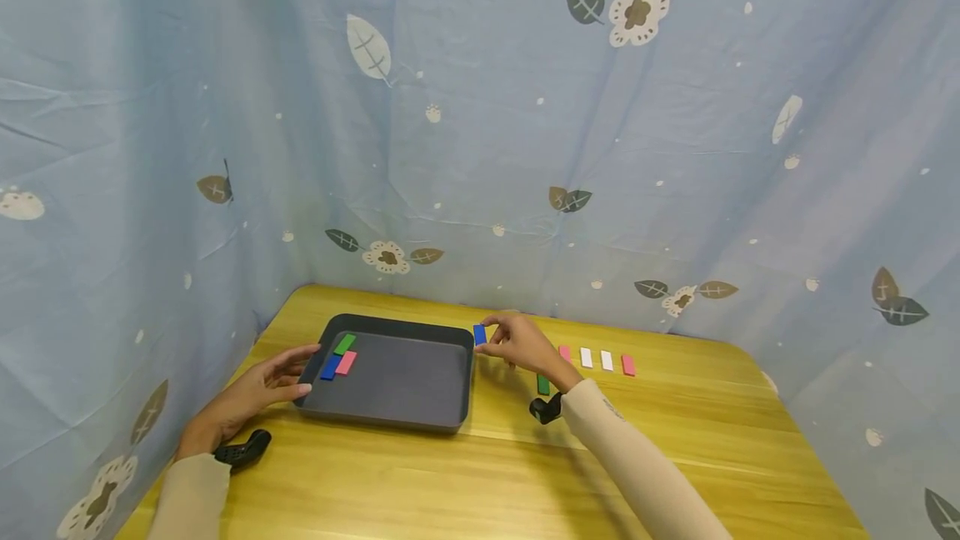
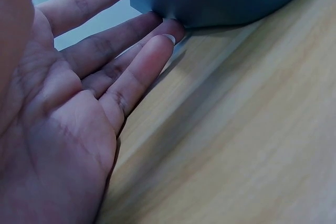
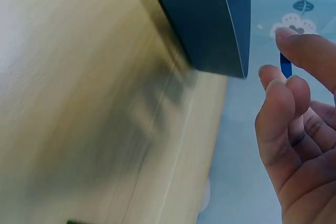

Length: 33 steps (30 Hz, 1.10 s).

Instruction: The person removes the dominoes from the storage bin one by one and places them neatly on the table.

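Note:
Between thumb and fingers, my right hand [image 1: 523, 343] pinches a blue block [image 1: 480, 335], small, flat and rectangular, just off the right rim of a dark grey tray [image 1: 420, 373]. In the right wrist view only the thin edge of that blue block [image 3: 285, 65] shows. My left hand [image 1: 264, 390] is at the tray's left side, fingers extended, with fingertips touching its outer wall in the left wrist view. Inside the tray, near its left end, lie a green block [image 1: 344, 344], another blue block [image 1: 331, 367] and a pink block [image 1: 346, 362], close together.
Right of the tray, a pink block [image 1: 565, 352], two white blocks [image 1: 587, 358] and another pink block [image 1: 628, 365] lie in a row on the wooden table [image 1: 360, 473]. A green block [image 1: 543, 384] lies nearer, beside the right forearm. A patterned blue curtain [image 1: 480, 148] hangs behind.

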### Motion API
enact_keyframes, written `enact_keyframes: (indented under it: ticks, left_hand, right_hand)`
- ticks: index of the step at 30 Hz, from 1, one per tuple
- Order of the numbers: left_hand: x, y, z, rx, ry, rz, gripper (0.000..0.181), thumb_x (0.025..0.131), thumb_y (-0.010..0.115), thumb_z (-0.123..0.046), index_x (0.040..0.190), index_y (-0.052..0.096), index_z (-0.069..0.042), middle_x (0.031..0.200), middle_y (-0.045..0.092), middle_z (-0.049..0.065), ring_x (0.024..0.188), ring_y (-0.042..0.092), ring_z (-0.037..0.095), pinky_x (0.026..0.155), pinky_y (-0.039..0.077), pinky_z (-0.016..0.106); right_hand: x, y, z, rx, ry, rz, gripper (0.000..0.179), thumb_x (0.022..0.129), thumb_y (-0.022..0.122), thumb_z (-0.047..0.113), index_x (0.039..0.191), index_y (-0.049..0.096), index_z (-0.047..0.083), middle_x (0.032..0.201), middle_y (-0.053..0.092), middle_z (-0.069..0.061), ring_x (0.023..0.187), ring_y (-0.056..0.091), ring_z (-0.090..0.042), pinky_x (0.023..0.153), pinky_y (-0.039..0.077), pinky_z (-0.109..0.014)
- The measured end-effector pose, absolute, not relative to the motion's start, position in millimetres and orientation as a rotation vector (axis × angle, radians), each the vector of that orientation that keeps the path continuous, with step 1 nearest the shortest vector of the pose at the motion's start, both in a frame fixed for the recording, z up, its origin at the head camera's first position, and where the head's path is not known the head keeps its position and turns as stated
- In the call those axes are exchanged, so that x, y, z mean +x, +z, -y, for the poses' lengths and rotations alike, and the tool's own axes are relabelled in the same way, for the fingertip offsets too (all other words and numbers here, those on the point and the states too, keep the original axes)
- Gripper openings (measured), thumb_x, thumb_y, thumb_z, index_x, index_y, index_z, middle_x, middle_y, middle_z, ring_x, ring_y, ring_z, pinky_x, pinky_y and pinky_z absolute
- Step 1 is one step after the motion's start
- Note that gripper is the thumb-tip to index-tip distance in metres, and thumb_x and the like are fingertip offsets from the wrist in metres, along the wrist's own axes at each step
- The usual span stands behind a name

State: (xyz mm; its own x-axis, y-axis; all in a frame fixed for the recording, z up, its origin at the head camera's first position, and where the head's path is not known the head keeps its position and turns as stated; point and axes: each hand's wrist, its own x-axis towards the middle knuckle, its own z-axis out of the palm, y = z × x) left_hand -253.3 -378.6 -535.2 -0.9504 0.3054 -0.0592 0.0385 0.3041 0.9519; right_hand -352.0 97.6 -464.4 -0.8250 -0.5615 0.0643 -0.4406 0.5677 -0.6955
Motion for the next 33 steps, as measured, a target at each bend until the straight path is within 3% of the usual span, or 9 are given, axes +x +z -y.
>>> enact_keyframes:
  ticks: [6,14,20,26,33]
  left_hand:
    - [-253,-534,378,0.304,1.703,-2.341,0.071,0.101,0.068,-0.023,0.162,0.032,-0.017,0.164,0.025,0.018,0.139,0.033,0.048,0.100,0.044,0.053]
    - [-253,-534,376,0.289,1.719,-2.336,0.071,0.101,0.069,-0.021,0.162,0.033,-0.016,0.163,0.027,0.017,0.136,0.035,0.045,0.096,0.046,0.045]
    - [-254,-534,377,0.300,1.713,-2.344,0.069,0.101,0.068,-0.020,0.162,0.034,-0.016,0.162,0.029,0.017,0.133,0.040,0.037,0.095,0.047,0.044]
    - [-254,-534,378,0.310,1.706,-2.332,0.068,0.102,0.067,-0.020,0.162,0.034,-0.017,0.162,0.028,0.016,0.125,0.047,0.021,0.093,0.050,0.041]
    - [-255,-535,378,0.318,1.704,-2.333,0.068,0.103,0.066,-0.019,0.162,0.033,-0.017,0.162,0.028,0.017,0.127,0.045,0.024,0.093,0.050,0.040]
  right_hand:
    - [-345,-466,-118,-0.791,-1.120,-2.669,0.052,0.095,0.078,0.027,0.139,0.061,0.008,0.092,0.074,-0.016,0.061,0.065,-0.044,0.051,0.051,-0.035]
    - [-340,-472,-148,-0.751,-1.103,-2.748,0.049,0.094,0.079,0.029,0.136,0.064,0.009,0.085,0.073,-0.007,0.053,0.062,-0.036,0.052,0.052,-0.034]
    - [-334,-478,-169,-0.755,-1.106,-2.803,0.047,0.093,0.079,0.030,0.133,0.066,0.010,0.080,0.071,0.002,0.043,0.054,-0.024,0.050,0.050,-0.033]
    - [-328,-487,-187,-0.726,-1.077,-2.877,0.045,0.090,0.082,0.030,0.128,0.069,0.010,0.075,0.068,0.009,0.054,0.055,-0.012,0.055,0.047,-0.029]
    - [-319,-494,-207,-0.677,-1.100,-2.887,0.048,0.088,0.084,0.031,0.126,0.070,0.005,0.076,0.066,0.009,0.059,0.058,-0.011,0.054,0.046,-0.027]
